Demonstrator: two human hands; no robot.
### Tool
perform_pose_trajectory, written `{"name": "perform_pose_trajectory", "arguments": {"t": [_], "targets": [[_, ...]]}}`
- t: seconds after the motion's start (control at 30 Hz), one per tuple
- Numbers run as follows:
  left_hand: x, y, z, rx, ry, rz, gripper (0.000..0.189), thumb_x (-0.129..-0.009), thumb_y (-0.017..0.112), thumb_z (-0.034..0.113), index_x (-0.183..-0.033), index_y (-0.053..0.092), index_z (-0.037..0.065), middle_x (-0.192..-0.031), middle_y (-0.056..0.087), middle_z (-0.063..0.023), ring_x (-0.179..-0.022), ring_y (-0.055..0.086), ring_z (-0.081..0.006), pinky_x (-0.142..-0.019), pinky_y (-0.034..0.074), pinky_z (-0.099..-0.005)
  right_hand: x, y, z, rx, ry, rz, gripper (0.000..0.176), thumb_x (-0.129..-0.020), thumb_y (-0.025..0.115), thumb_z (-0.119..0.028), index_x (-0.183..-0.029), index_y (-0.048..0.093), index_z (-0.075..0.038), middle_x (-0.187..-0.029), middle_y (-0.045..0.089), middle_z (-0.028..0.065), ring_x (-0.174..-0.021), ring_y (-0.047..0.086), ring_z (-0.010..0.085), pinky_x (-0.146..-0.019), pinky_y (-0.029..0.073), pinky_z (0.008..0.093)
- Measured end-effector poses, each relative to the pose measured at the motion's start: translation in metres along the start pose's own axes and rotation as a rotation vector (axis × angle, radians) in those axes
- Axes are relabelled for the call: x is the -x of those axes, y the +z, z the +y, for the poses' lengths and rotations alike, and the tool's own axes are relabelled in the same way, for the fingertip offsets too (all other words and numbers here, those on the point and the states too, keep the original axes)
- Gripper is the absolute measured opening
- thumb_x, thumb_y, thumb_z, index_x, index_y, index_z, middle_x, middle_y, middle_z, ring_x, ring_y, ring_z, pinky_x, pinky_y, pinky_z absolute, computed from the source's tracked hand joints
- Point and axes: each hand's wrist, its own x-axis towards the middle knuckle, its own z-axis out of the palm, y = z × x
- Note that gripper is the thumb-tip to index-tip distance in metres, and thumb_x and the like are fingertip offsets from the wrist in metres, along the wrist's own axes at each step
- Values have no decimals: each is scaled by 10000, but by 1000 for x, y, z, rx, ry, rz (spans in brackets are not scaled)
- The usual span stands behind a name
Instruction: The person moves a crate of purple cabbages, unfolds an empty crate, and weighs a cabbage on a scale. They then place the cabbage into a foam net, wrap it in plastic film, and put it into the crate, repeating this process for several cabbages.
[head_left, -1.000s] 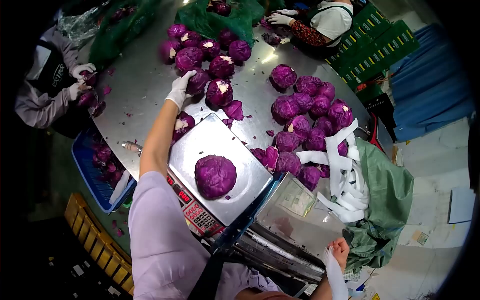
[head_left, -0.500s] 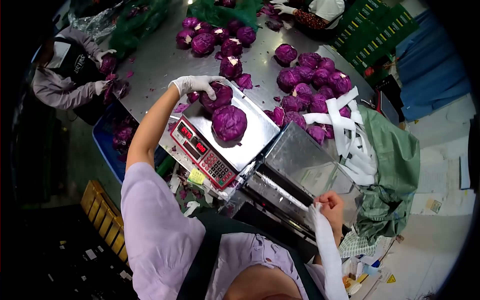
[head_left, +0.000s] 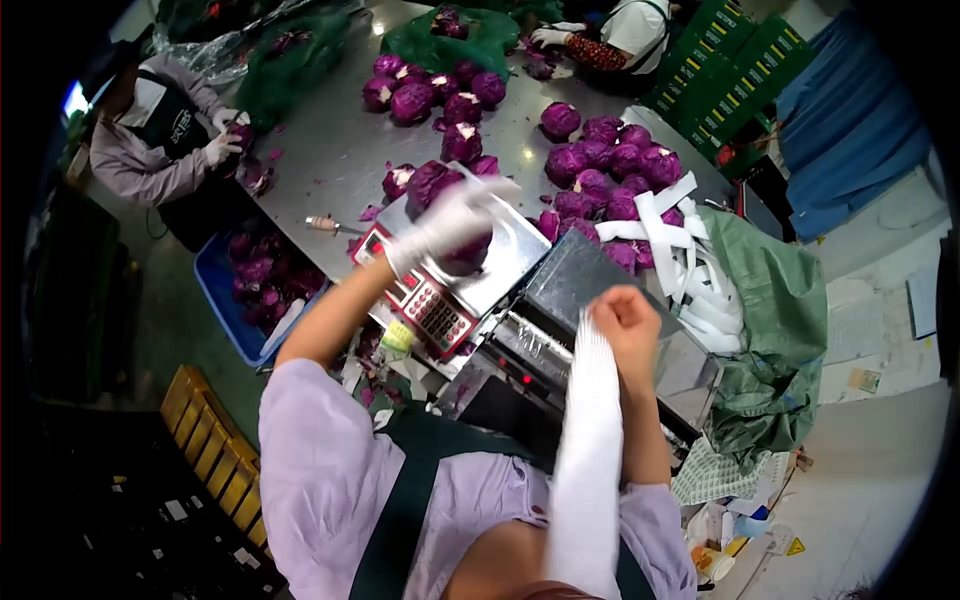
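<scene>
At far left, a co-worker (head_left: 165, 175) is handling a cabbage (head_left: 241, 133) near a blue crate (head_left: 224, 318). Mid-view, two purple cabbages (head_left: 434, 181) are resting on a scale (head_left: 515, 258), and the person's gloved left hand (head_left: 445, 228) is hovering, blurred, before them; its grip cannot be told. Rightward, a white strip (head_left: 583, 450) is trailing from the bare right hand (head_left: 628, 325), which is clenching its end, near a green sack (head_left: 770, 265).

Table (head_left: 510, 142) glare, blurred left grip (head_left: 452, 228), dark fisheye corners
</scene>
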Motion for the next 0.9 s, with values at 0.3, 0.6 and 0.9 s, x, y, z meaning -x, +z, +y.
{"name": "perform_pose_trajectory", "arguments": {"t": [0.3,0.6,0.9], "targets": [[114,112,39,733,-263,117,201,-872,563,172,-944,571,-15,-841,598,-23,-780,575,-94,-689,472,-228,0,24,38,228,-191,195,171,-799,642,-78,-920,565,15,-818,615,45,-693,562,61,-609,439,176],[131,47,35,1378,-441,-33,238,-868,561,276,-912,551,42,-822,594,-30,-716,585,-108,-644,495,-246,10,18,49,624,139,-138,232,-725,700,-167,-835,656,32,-756,660,52,-671,585,127,-615,457,245],[113,-50,-30,187,-722,-22,200,-767,621,87,-949,653,12,-820,634,-80,-701,580,-113,-639,473,-226,0,45,70,-548,330,205,195,-814,384,60,-950,523,68,-945,594,159,-827,615,230,-745,529,335]]}}
